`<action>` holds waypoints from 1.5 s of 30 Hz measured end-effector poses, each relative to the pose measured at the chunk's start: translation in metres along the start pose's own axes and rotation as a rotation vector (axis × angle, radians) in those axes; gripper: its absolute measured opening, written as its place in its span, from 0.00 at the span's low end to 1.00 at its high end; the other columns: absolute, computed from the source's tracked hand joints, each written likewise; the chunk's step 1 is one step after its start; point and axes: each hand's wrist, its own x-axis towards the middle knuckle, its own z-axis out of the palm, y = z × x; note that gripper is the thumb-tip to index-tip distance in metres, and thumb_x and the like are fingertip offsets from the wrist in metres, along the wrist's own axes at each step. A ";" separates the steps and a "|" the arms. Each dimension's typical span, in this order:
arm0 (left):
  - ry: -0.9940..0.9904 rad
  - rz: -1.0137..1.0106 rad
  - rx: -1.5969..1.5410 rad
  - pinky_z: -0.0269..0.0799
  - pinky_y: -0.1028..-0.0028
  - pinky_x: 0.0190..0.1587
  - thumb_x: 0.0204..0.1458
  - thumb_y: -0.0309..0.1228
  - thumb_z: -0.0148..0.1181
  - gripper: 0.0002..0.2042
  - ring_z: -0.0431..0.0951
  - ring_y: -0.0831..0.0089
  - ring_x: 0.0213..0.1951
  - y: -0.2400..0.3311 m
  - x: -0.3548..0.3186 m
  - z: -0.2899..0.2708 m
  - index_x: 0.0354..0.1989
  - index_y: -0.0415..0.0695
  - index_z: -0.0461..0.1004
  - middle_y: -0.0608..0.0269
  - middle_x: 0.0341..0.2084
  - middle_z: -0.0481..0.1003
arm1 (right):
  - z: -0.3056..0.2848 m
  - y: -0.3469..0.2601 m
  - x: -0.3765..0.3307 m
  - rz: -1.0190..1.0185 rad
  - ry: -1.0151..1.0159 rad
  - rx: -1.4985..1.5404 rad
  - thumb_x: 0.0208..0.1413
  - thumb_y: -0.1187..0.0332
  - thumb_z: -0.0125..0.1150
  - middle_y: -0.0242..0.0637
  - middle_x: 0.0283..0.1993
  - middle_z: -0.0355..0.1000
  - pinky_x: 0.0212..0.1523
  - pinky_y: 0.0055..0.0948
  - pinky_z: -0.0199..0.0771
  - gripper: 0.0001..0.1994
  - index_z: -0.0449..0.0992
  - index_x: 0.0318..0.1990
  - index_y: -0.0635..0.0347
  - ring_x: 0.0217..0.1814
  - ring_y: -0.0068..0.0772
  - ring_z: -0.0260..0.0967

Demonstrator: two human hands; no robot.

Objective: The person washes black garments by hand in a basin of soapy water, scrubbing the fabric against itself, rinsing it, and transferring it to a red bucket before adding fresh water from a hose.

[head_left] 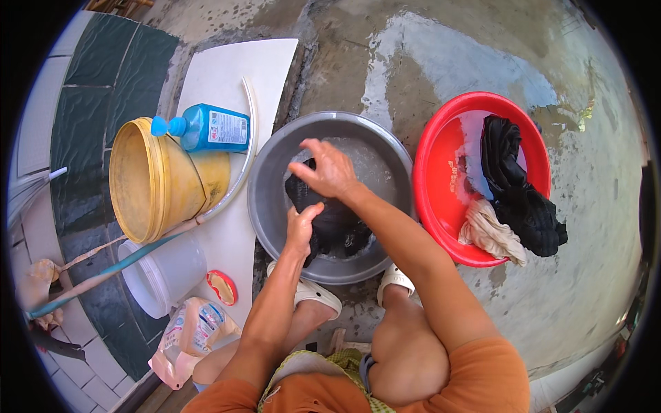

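A black wet cloth lies bunched in the grey basin, in cloudy, sudsy water. My left hand is closed on the cloth's left side, its thumb pointing right. Over the cloth's upper part is my right hand, palm turned down and to the left, thumb and forefinger spread apart and nothing visible between them. Its other fingers are partly hidden. The basin stands on the wet floor in front of my feet in white clogs.
Right of the basin, a red basin holds black garments and a beige cloth hanging over its rim. To the left are a yellow bucket, a blue bottle, a hose, a white bucket and a plastic bag.
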 end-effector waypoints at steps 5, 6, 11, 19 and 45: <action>0.235 -0.109 -0.225 0.68 0.68 0.48 0.51 0.39 0.55 0.19 0.73 0.70 0.44 -0.003 0.000 -0.036 0.46 0.38 0.70 0.62 0.44 0.72 | -0.033 0.043 -0.052 0.490 -0.209 -0.272 0.43 0.43 0.59 0.50 0.53 0.62 0.52 0.50 0.59 0.35 0.63 0.54 0.55 0.56 0.53 0.58; 0.144 -0.253 -0.355 0.68 0.66 0.49 0.50 0.41 0.56 0.21 0.73 0.67 0.45 -0.005 0.001 -0.044 0.46 0.37 0.70 0.59 0.44 0.72 | -0.030 0.029 -0.067 0.432 -0.248 -0.327 0.41 0.43 0.61 0.50 0.56 0.59 0.54 0.50 0.58 0.36 0.63 0.55 0.55 0.59 0.53 0.54; 0.294 -0.355 -0.212 0.66 0.63 0.51 0.44 0.37 0.63 0.24 0.72 0.61 0.45 -0.054 0.005 -0.052 0.49 0.38 0.68 0.54 0.44 0.72 | 0.014 0.070 -0.062 0.831 -0.157 0.466 0.41 0.61 0.62 0.47 0.41 0.72 0.47 0.39 0.67 0.24 0.71 0.49 0.58 0.44 0.46 0.69; -0.171 0.532 0.669 0.52 0.70 0.58 0.57 0.43 0.44 0.24 0.63 0.65 0.54 0.034 0.015 -0.013 0.56 0.37 0.62 0.53 0.51 0.66 | -0.020 -0.056 -0.066 0.004 -0.717 0.164 0.36 0.70 0.53 0.59 0.29 0.69 0.41 0.45 0.68 0.14 0.73 0.32 0.68 0.35 0.60 0.67; -0.330 -0.483 -0.137 0.68 0.54 0.46 0.48 0.67 0.34 0.38 0.69 0.61 0.50 0.013 0.077 -0.036 0.60 0.50 0.56 0.58 0.54 0.64 | -0.026 0.029 -0.030 0.654 -0.277 0.643 0.49 0.62 0.56 0.38 0.37 0.75 0.40 0.25 0.67 0.16 0.76 0.42 0.64 0.40 0.21 0.68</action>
